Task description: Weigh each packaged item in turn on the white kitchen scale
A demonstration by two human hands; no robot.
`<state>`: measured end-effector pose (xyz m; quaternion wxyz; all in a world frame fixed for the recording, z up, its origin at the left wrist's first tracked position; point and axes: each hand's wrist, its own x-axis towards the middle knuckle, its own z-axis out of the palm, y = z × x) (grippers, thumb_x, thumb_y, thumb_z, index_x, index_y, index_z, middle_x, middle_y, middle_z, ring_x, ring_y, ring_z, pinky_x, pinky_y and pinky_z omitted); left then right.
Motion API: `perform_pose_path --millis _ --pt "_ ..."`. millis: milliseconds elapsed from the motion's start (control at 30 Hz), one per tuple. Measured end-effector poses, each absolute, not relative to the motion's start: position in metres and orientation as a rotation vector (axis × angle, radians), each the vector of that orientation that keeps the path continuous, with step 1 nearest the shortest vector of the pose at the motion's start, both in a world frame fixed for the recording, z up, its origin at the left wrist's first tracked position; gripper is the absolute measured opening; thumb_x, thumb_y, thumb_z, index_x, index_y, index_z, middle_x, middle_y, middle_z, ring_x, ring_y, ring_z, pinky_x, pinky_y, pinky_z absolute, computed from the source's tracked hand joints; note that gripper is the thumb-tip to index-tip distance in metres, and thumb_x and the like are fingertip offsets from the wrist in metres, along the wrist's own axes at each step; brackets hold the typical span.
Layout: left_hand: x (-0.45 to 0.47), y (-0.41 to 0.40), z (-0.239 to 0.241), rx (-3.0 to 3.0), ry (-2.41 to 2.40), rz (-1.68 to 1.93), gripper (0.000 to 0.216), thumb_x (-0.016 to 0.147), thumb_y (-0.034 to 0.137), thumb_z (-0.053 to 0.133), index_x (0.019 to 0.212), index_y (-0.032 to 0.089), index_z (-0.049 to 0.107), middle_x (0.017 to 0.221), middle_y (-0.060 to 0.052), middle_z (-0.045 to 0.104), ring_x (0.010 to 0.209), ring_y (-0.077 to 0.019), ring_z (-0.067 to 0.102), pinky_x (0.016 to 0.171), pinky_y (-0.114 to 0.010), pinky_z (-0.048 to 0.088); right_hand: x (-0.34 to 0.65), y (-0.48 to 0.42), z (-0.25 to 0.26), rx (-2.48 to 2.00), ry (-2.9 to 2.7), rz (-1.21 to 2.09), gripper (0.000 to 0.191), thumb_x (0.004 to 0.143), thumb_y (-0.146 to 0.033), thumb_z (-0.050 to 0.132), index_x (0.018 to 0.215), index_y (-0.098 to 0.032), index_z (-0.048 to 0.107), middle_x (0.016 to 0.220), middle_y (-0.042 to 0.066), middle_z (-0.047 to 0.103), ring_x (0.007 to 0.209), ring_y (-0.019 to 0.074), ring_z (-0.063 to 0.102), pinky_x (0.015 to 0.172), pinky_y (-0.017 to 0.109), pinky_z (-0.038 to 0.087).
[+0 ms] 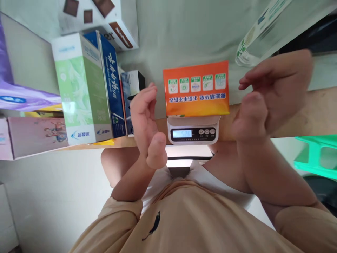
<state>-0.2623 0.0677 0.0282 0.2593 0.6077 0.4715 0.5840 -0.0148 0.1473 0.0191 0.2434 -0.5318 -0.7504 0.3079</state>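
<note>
An orange soap pack (196,105) rests on a small white digital kitchen scale (194,140) at the table's near edge. The pack hides the scale's platform, while the lit display and round buttons show below it. My left hand (144,121) is held just left of the pack, thumb apart from the fingers, holding nothing. On the other side, my right hand (276,95) hovers a short way from the pack, its fingers and thumb apart around bare air. Neither hand touches the pack or the scale.
Left of my left hand stand a green-and-white box (79,95), a blue toothpaste box (113,84) and a pink box (38,133). Behind them is a white carton with brown squares (126,21). A clear plastic container (252,45) lies at back right; a green stool (316,154) stands below.
</note>
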Motion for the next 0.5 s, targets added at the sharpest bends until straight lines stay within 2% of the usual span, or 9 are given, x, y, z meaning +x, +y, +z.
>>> perform_pose_path --millis 133,233,300,400,500 --pt "-0.269 0.064 0.019 1.652 1.318 1.412 0.073 0.102 0.069 0.059 0.165 0.036 0.042 0.169 -0.005 0.05 0.159 -0.0293 0.051 0.132 -0.046 0.05 -0.027 0.156 0.036 -1.422 -2.132 0.718 0.07 0.089 -0.063 0.062 0.154 -0.039 0.052 0.16 0.011 0.051 0.161 0.0511 0.039 0.114 0.074 0.053" --pt "-0.273 0.06 0.026 1.698 1.395 1.18 0.075 0.108 0.062 0.05 0.172 0.033 0.027 0.177 -0.012 0.041 0.163 -0.0312 0.046 0.133 -0.05 0.048 -0.037 0.148 0.047 -1.354 -2.06 0.575 0.063 0.094 -0.055 0.054 0.153 -0.036 0.048 0.158 0.013 0.049 0.16 0.046 0.042 0.117 0.071 0.052" --pt "-0.273 0.061 0.038 1.76 1.453 1.088 0.074 0.11 0.058 0.047 0.174 0.032 0.022 0.178 -0.014 0.039 0.165 -0.0329 0.044 0.134 -0.055 0.047 -0.045 0.142 0.052 -1.235 -1.958 0.452 0.053 0.097 -0.047 0.048 0.149 -0.034 0.046 0.152 0.014 0.051 0.157 0.0403 0.047 0.122 0.068 0.05" --pt "-0.266 0.069 0.062 1.985 1.402 1.202 0.079 0.105 0.055 0.056 0.172 0.023 0.03 0.174 -0.018 0.041 0.166 -0.0367 0.041 0.136 -0.058 0.043 -0.053 0.137 0.062 -1.12 -1.976 0.322 0.047 0.097 -0.041 0.052 0.143 -0.033 0.046 0.15 0.014 0.051 0.15 0.0364 0.054 0.126 0.064 0.048" --pt "-0.258 0.078 0.085 2.179 1.201 1.435 0.074 0.098 0.049 0.064 0.163 0.019 0.044 0.151 -0.017 0.059 0.152 -0.0346 0.054 0.134 -0.058 0.046 -0.058 0.135 0.072 -1.029 -2.025 0.268 0.051 0.094 -0.037 0.056 0.145 -0.037 0.047 0.15 0.013 0.054 0.143 0.0352 0.061 0.119 0.06 0.054"
